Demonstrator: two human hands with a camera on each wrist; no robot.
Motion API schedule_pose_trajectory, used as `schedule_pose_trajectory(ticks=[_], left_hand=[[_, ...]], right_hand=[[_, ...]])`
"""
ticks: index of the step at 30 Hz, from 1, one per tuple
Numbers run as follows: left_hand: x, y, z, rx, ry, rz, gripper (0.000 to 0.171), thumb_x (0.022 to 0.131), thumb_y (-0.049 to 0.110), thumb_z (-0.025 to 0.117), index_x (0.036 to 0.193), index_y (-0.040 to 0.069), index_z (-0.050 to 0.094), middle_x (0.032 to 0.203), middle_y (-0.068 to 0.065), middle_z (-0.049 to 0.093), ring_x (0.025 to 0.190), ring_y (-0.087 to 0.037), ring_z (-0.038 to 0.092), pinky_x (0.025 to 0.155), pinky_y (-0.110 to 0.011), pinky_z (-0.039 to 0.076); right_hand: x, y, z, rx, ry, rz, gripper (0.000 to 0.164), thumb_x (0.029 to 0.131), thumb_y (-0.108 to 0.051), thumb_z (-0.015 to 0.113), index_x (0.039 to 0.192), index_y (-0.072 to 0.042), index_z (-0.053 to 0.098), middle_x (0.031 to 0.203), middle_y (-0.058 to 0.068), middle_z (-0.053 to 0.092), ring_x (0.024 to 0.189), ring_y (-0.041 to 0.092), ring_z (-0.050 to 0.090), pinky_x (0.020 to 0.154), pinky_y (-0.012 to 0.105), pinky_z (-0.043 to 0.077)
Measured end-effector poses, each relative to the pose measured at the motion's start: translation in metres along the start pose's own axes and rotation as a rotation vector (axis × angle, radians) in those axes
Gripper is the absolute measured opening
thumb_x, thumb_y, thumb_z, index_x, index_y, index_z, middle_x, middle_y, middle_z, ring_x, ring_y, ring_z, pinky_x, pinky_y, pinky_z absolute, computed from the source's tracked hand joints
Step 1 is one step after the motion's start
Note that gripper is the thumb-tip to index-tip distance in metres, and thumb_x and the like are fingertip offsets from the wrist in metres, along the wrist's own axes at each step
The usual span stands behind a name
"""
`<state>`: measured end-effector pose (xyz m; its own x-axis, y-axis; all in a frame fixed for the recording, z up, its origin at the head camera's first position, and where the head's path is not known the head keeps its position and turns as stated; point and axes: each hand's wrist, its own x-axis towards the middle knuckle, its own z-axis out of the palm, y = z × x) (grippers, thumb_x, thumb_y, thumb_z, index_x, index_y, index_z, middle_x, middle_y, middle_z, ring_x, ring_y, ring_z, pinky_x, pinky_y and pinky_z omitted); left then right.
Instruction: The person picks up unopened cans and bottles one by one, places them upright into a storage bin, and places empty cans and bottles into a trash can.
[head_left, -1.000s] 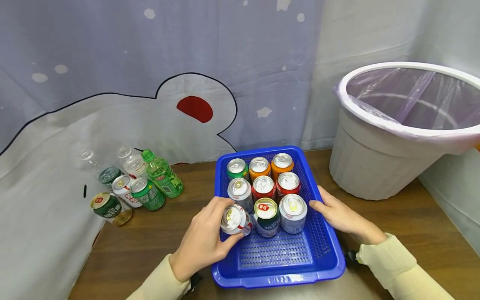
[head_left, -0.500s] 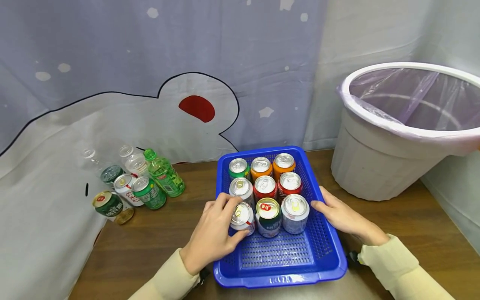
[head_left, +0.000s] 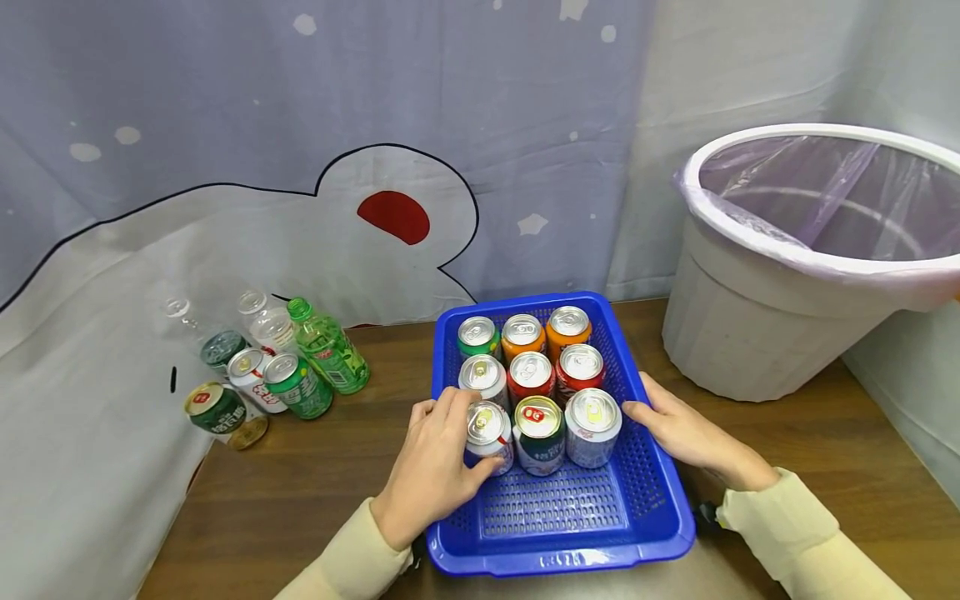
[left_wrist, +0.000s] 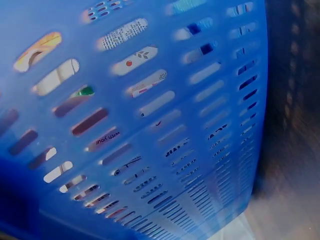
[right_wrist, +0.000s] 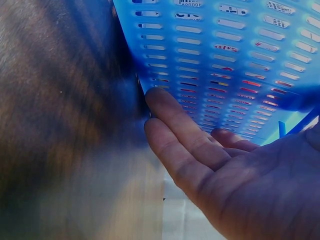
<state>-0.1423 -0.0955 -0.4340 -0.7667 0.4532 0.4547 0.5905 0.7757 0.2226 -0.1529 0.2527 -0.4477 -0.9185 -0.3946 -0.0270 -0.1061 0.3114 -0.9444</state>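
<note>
Loose cans and bottles (head_left: 270, 367) grouped far left on wooden table (head_left: 315, 483), well apart from basket. Left hand (head_left: 435, 471) wrapped around white can (head_left: 488, 433), upright at near-left corner of nine-can block inside blue basket (head_left: 570, 533). Right hand (head_left: 686, 433) flat against basket's right wall, fingers (right_wrist: 185, 125) straight, gripping nothing. White lined bin (head_left: 810, 267) at far right.
</note>
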Motion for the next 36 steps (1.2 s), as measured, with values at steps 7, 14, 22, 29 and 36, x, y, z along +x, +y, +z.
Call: schedule_pose_trajectory(ticks=[7,14,22,29,36], left_hand=[[-0.001,0.002,0.003,0.029,0.038,-0.049,0.085,0.062,0.045,0.099,0.13,0.013,0.058,0.112,-0.004,0.057,0.101,-0.02,0.063,0.097,-0.044,0.047],[-0.002,0.002,0.005,0.009,0.036,-0.064,0.084,0.062,0.044,0.099,0.129,0.014,0.059,0.113,-0.003,0.058,0.102,-0.019,0.063,0.098,-0.044,0.046],[0.0,0.001,0.004,-0.025,0.015,-0.067,0.086,0.063,0.043,0.098,0.132,0.014,0.057,0.116,-0.002,0.057,0.106,-0.021,0.063,0.101,-0.046,0.044],[0.004,-0.007,-0.001,-0.147,0.041,-0.085,0.078,0.076,0.056,0.086,0.133,0.013,0.056,0.119,-0.001,0.059,0.107,-0.016,0.062,0.094,-0.042,0.047],[0.012,-0.04,-0.03,-0.217,0.215,-0.185,0.065,0.088,0.042,0.078,0.138,0.008,0.054,0.126,-0.007,0.059,0.112,-0.022,0.062,0.089,-0.043,0.054]], right_hand=[[0.0,0.001,-0.001,0.006,-0.005,0.021,0.056,0.108,-0.01,0.041,0.157,0.006,0.019,0.143,0.04,0.041,0.104,0.035,0.072,0.074,0.042,0.064],[-0.001,0.003,0.0,0.009,-0.006,0.005,0.052,0.108,-0.008,0.04,0.153,0.009,0.022,0.139,0.04,0.043,0.102,0.033,0.072,0.074,0.041,0.064],[-0.001,0.002,-0.001,0.011,0.001,0.006,0.051,0.108,-0.009,0.041,0.153,0.009,0.023,0.14,0.04,0.043,0.103,0.034,0.072,0.074,0.041,0.064],[-0.002,0.002,-0.001,0.019,-0.005,-0.016,0.051,0.108,-0.008,0.04,0.152,0.01,0.023,0.138,0.041,0.042,0.102,0.035,0.072,0.074,0.041,0.065],[0.0,0.002,-0.001,0.017,-0.02,-0.017,0.051,0.108,-0.008,0.04,0.152,0.01,0.021,0.139,0.042,0.04,0.102,0.034,0.072,0.073,0.041,0.065]])
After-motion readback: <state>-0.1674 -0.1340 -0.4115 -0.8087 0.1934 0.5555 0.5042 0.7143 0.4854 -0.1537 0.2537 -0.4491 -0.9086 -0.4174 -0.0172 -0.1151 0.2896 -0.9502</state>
